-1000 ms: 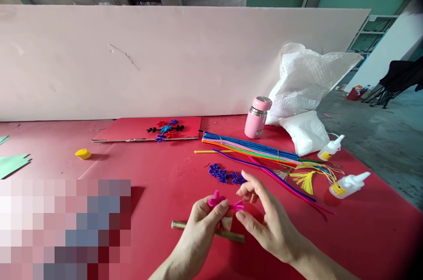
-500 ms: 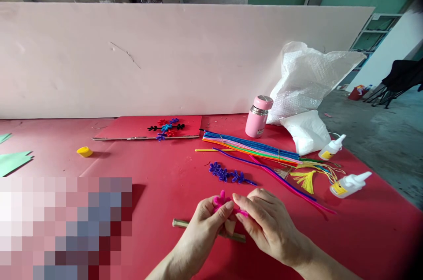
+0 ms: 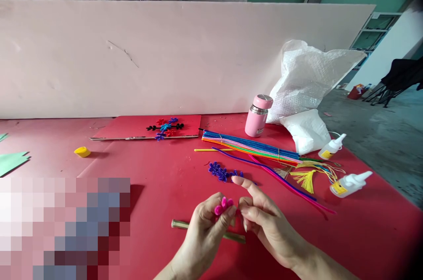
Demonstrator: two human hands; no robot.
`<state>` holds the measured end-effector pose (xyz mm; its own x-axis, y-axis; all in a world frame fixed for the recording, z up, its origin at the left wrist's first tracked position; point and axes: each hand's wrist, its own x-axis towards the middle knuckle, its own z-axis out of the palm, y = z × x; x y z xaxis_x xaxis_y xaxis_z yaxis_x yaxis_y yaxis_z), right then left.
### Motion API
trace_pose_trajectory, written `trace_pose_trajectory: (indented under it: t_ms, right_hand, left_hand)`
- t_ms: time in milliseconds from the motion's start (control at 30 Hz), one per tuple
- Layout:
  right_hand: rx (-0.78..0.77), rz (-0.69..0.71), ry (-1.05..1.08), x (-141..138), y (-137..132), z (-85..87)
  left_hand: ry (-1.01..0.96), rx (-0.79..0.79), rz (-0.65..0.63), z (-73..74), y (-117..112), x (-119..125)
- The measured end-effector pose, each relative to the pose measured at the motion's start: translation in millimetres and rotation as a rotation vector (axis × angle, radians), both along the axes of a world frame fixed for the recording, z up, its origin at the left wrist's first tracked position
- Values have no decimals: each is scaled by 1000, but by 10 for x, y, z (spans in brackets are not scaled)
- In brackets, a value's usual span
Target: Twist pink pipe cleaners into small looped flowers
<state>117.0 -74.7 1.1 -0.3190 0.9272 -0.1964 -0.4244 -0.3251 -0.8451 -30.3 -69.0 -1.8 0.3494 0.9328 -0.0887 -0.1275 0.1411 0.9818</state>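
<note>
Between the thumb and fingers of my left hand (image 3: pixel 209 222) is a pink pipe-cleaner flower (image 3: pixel 224 205), its fuzzy loops pointing up. My right hand (image 3: pixel 264 222) is close against its right side, the thumb and curled fingers pinching the flower's pink end, with the index finger raised. That pinched end is mostly hidden. Under the hands lies a greenish flat stick (image 3: pixel 234 237), partly covered by my left hand. Just beyond, blue-purple pipe-cleaner flowers (image 3: pixel 219 171) rest on the red table (image 3: pixel 158 200), partly behind my right index finger.
A pipe-cleaner bundle (image 3: pixel 251 145), a loose purple pipe cleaner (image 3: pixel 284 176) and yellow tassel (image 3: pixel 307 181) lie right. Glue bottles (image 3: pixel 350 184), a pink flask (image 3: pixel 257 119) and bubble wrap (image 3: pixel 304 77) stand behind. A red board (image 3: pixel 132 126) bears a colourful flower piece (image 3: pixel 165 127). Yellow cap (image 3: pixel 82 152) sits left.
The pink flower has turned in my left hand, its loops bunched upward. My right index finger has lifted off and extended, while the thumb and other fingers have drawn together at the flower's end.
</note>
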Motion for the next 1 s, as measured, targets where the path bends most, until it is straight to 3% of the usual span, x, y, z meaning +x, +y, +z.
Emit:
trace_pose_trajectory:
  t_ms: [167, 300, 367, 533, 700, 833, 1000]
  right_hand:
    - [-164, -23, 216, -35, 20, -52]
    - [-107, -24, 168, -29, 11, -69]
    - [30, 2, 20, -1, -2, -49]
    - [604, -19, -595, 103, 7, -13]
    - [1210, -157, -1022, 171, 97, -70]
    - [1411, -140, -1164, 192, 107, -64]
    - [1441, -125, -1181, 174, 34, -56]
  left_hand:
    - [252, 318, 72, 15, -14, -19]
    - [339, 439, 97, 32, -14, -16]
    - [317, 372, 95, 30, -15, -8]
    - [48, -116, 121, -32, 11, 0]
    - [-99, -224, 148, -70, 47, -17]
    - [-136, -248, 76, -43, 43, -18]
    - [-118, -191, 1, -28, 34, -13]
